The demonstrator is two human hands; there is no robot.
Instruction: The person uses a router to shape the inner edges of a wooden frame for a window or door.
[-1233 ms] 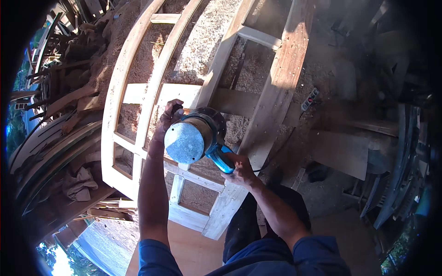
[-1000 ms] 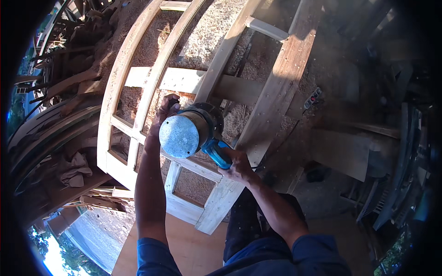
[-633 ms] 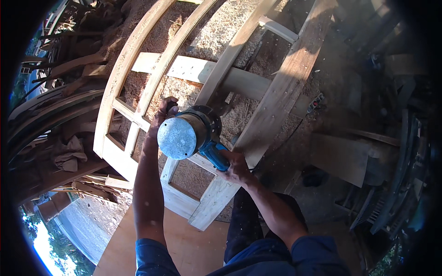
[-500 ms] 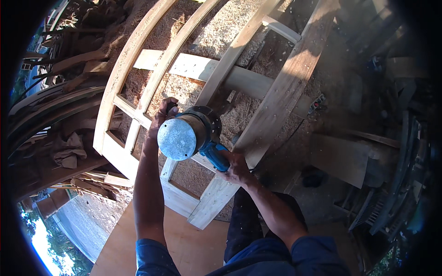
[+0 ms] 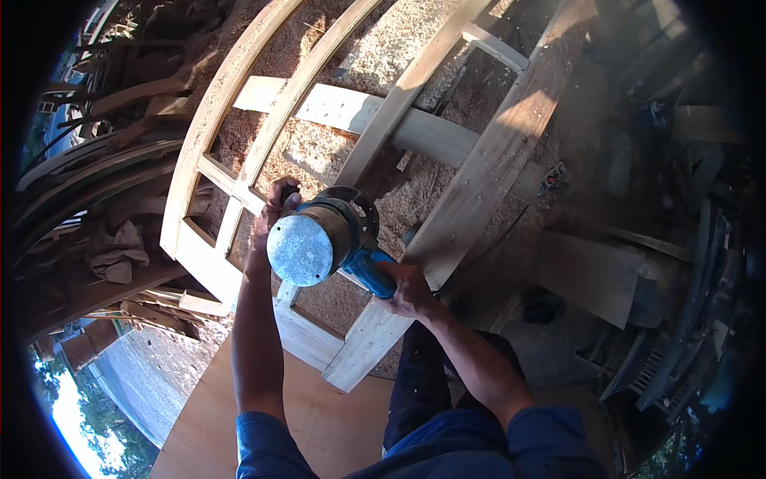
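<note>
Router between your hands looks heavy and rigid, best held by the blue handle your right hand wraps and the knob your left hand seemingly curls around.

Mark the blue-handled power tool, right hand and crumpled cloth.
Blue-handled power tool (image 5: 309, 249): head view, on its round metal end cap.
Right hand (image 5: 411, 291): head view, back of the hand.
Crumpled cloth (image 5: 117, 253): head view, middle folds.

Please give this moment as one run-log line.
left hand: on power tool; right hand: gripping blue handle; tool: over wooden frame; shavings: beneath frame
</note>
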